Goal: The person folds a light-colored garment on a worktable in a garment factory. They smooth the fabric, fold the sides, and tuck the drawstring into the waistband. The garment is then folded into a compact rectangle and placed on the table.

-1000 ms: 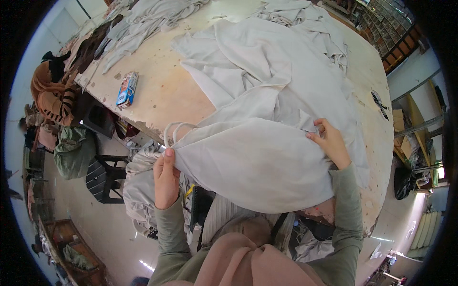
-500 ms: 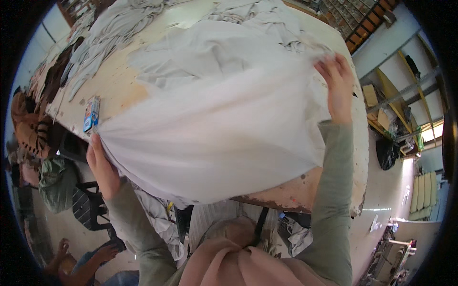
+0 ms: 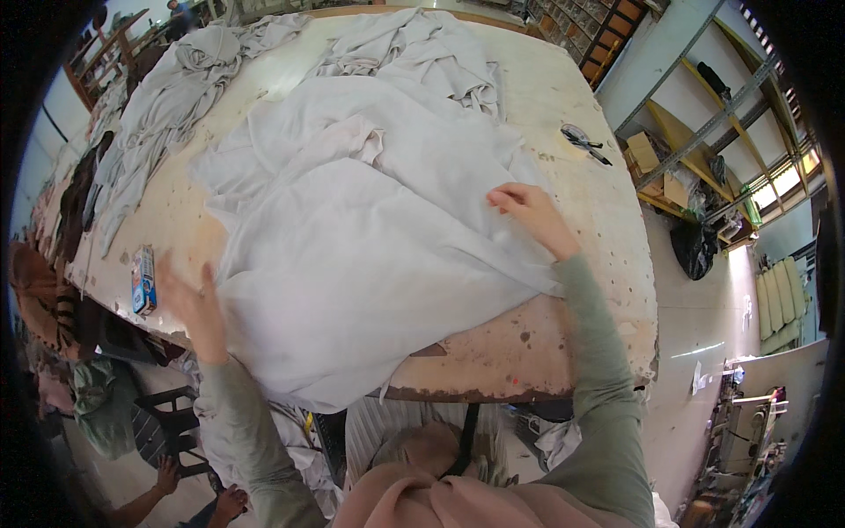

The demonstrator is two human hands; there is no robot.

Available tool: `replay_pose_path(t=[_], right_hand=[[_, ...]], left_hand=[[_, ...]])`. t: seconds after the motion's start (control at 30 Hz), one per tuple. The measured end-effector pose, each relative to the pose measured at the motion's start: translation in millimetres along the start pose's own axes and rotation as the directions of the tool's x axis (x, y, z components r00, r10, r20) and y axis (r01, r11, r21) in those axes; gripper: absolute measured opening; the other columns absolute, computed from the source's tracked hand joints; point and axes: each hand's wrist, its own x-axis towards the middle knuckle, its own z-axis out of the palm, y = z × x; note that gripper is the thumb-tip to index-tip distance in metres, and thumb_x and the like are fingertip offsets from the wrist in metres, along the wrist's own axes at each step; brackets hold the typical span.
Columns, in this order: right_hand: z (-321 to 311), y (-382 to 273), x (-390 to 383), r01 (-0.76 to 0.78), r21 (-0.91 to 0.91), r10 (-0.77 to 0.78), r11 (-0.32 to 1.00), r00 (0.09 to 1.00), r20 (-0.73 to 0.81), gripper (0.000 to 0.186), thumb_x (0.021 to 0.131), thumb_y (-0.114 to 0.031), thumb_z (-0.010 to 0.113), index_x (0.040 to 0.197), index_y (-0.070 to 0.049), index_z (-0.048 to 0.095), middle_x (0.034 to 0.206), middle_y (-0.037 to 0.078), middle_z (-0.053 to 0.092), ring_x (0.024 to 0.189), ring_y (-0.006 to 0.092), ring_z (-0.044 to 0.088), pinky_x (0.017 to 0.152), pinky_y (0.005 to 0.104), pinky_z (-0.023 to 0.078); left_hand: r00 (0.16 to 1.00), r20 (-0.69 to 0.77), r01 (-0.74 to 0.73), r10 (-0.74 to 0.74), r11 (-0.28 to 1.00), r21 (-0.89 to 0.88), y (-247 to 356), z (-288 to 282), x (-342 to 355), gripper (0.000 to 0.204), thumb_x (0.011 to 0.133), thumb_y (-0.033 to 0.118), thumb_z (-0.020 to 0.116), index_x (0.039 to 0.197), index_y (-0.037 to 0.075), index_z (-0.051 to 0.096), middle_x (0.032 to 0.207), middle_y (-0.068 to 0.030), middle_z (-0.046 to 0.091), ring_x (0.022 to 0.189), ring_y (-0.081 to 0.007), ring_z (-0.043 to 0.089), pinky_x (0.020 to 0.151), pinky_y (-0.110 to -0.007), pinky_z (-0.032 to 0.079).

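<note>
A large light grey cloth [image 3: 334, 273] lies spread and loosely folded on the table, its near part hanging over the front edge. At its left side my left hand [image 3: 192, 304] is blurred by motion. The fingers look apart, with no cloth between them. My right hand [image 3: 539, 218] is over the right part of the cloth, its fingers bent and close together. No cloth is seen lifted in them, and the thumb side is partly hidden.
A small blue and white box [image 3: 143, 280] stands near the table's left edge. Black-handled scissors or snips [image 3: 583, 143] lie at the right. More grey garments [image 3: 414, 48] are heaped at the back and left. Another person's hands [image 3: 167, 475] show at lower left.
The cloth, stretched between both hands before, has come down onto the table. My left hand has let go of its corner. My right hand has moved left and nearer, uncovering the black-handled tool.
</note>
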Motion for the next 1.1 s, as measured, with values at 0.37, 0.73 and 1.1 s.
replay_pose_path(t=[0.37,0.73,1.1], right_hand=[[81.1,-73.9,-33.4,0.517,-0.226,-0.535,0.825,0.845,-0.018,0.017,0.082,-0.019,0.066,0.088,-0.005,0.057,0.077,0.012,0.061,0.074,0.0312,0.059,0.063,0.0367,0.046],[21.7,-101.8,-93.9,0.012,-0.029,-0.013,1.0,0.999,-0.029,0.016,0.086,-0.017,0.065,0.089,-0.002,0.062,0.073,0.01,0.062,0.064,0.0142,0.056,0.061,0.0263,0.043],[7.9,-108.8,-115.3,0.078,0.217,-0.073,0.973,0.997,-0.034,0.017,0.09,-0.015,0.062,0.087,0.002,0.061,0.072,-0.004,0.053,0.069,0.0038,0.043,0.063,0.0195,0.036]], left_hand=[[0.332,0.485,0.286,0.809,0.403,-0.869,222.7,78.9,59.0,0.031,0.098,0.02,0.036,0.112,0.001,0.058,0.104,-0.0143,0.064,0.087,-0.0232,0.06,0.079,-0.034,0.046],[0.568,0.422,-0.055,0.707,0.544,-0.837,153.4,-12.0,70.7,0.01,0.084,0.014,0.061,0.085,0.005,0.064,0.085,-0.0064,0.061,0.087,-0.0245,0.052,0.074,-0.037,0.044],[0.635,0.465,0.085,0.617,0.542,-0.836,133.4,-63.4,62.3,0.012,0.079,0.011,0.069,0.084,0.005,0.06,0.082,-0.0021,0.057,0.087,-0.0167,0.047,0.08,-0.029,0.039]])
